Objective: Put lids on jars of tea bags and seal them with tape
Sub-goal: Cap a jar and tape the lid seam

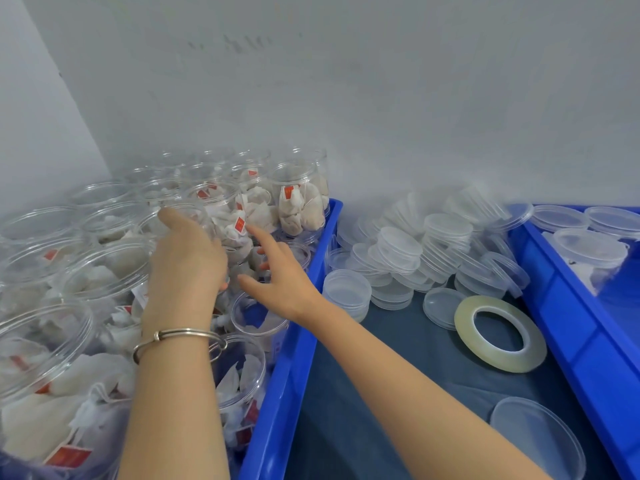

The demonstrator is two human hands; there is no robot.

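Observation:
Several clear open jars of tea bags fill a blue crate (pixel 294 344) on the left. My left hand (pixel 187 258), a metal bangle on its wrist, reaches among them, fingers curled over one clear jar (pixel 235 244) in the middle of the crate. Beside it my right hand (pixel 277 275) hovers with straight, spread fingers just short of the same jar. A pile of clear lids (pixel 426 258) lies on the dark table at centre right. In front of the lids, a roll of clear tape (pixel 500 332) lies flat.
A second blue crate (pixel 571 317) at the right holds lidded jars (pixel 588 251). One loose clear lid (pixel 536 438) lies at the near right on the dark table (pixel 363 410). A grey wall stands close behind everything.

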